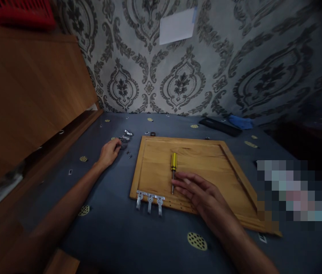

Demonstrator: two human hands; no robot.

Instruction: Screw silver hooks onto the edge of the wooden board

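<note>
At the left, my left hand point(110, 153) is closed, its fingertips pinched on a metal hinge point(123, 147) lying on the cloth. More silver hinges point(127, 134) lie just beyond it, and small screws point(129, 153) are scattered to the right. My right hand point(198, 192) is over the wooden panel point(184, 146), its fingertips on the thin shaft of a yellow-and-black screwdriver point(174, 163). The screwdriver's handle points up in the picture and its tip points down towards the panel's near edge. Several silver metal brackets point(150, 201) sit side by side on the panel's near left corner, overhanging it.
A dark patterned cloth point(106, 236) lies under everything. A wooden cabinet point(32, 102) rises at the left, with a red basket point(18, 15) on top. Near the papered wall are a long black object point(220, 127) and a blue cloth point(241, 122). A blurred-out patch covers the right.
</note>
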